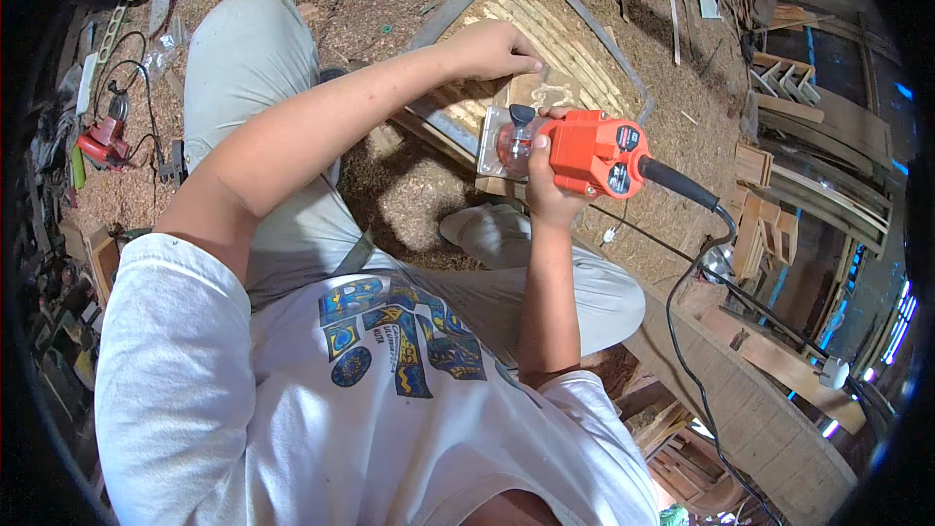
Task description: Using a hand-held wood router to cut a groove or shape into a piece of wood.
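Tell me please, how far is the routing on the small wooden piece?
A curved groove is already cut in the small wooden piece. Now the right hand grips the orange router on it, and the left hand presses the wood down. How much carving remains cannot be told.

My left arm extends forward, left hand (492,49) palm down, fingers curled and pressing flat. My right forearm rises upright, right hand (547,180) wrapped closed in a firm grip.
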Demonstrator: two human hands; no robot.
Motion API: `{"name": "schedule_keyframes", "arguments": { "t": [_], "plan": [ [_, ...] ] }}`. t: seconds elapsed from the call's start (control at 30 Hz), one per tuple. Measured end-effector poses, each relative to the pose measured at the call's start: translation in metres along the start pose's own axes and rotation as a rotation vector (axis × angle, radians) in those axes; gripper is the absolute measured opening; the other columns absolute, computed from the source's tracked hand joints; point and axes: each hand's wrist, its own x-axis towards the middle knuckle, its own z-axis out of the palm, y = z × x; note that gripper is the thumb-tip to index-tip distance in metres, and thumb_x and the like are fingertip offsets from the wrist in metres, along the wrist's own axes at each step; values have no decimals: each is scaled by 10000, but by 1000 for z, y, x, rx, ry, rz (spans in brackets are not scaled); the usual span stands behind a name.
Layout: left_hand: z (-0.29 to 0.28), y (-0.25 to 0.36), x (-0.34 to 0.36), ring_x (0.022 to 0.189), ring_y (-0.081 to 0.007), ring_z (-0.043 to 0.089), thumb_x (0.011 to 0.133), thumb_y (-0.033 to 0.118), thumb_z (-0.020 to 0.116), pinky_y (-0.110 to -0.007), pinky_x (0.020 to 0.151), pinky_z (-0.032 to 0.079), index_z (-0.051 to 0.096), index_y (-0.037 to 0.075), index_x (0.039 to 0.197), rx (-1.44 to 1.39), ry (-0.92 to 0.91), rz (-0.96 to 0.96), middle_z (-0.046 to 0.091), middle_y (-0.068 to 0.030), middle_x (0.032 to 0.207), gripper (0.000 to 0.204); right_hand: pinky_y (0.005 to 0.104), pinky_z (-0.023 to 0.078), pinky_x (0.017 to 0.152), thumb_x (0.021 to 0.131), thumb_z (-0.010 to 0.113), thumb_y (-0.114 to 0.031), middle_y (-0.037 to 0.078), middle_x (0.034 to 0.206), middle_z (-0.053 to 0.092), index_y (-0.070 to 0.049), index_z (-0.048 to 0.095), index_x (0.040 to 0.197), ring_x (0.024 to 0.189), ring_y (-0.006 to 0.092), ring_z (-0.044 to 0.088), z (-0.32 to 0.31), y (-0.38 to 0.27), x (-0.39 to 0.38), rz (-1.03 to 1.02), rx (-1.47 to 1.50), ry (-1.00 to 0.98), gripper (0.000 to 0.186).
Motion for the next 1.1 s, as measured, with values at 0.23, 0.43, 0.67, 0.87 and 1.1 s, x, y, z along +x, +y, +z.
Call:
{"name": "schedule_keyframes", "arguments": {
  "t": [0.23, 0.43, 0.67, 0.87, 1.1],
  "plan": [
    [0, -9, 5, 963, -300, 766, 985, 443, 708, -400, 903, 576, 809, 187, 1224, -11, -34, 87, 803, -149, 1072, 365, 413, 544, 980, 870, 711, 10, 127, 1157, 663, 11, 591, 1243, 1057, 256, 684, 1, -4, 3, -36, -15, 29, 392],
    [1, -9, 6, 953, -296, 763, 973, 443, 718, -403, 895, 574, 817, 198, 1207, -33, -53, 88, 805, -136, 1063, 353, 420, 547, 985, 888, 712, 11, 131, 1158, 670, 14, 593, 1246, 1062, 261, 689, -1, 1, 9, -38, 47, 74, 378],
    [3, -13, 9, 939, -311, 762, 955, 449, 728, -408, 879, 580, 832, 206, 1165, -58, -37, 109, 806, -130, 1045, 337, 426, 547, 994, 898, 728, -9, 135, 1153, 676, 22, 589, 1250, 1072, 261, 689, -6, 5, 13, -24, 36, 91, 379],
    [4, -11, 7, 967, -309, 763, 951, 457, 735, -408, 905, 580, 831, 202, 1166, -50, -17, 102, 807, -122, 1074, 347, 433, 550, 1003, 893, 736, -3, 143, 1139, 688, 24, 584, 1254, 1063, 264, 695, -12, 10, 16, -11, 44, 162, 393],
    [3, -7, 6, 966, -300, 765, 951, 437, 741, -402, 907, 582, 832, 210, 1167, -63, -23, 49, 809, -114, 1082, 326, 353, 587, 906, 838, 790, 20, 121, 1081, 731, 37, 642, 1190, 965, 201, 717, -8, 7, 18, -32, 98, 225, 382]
  ]
}}
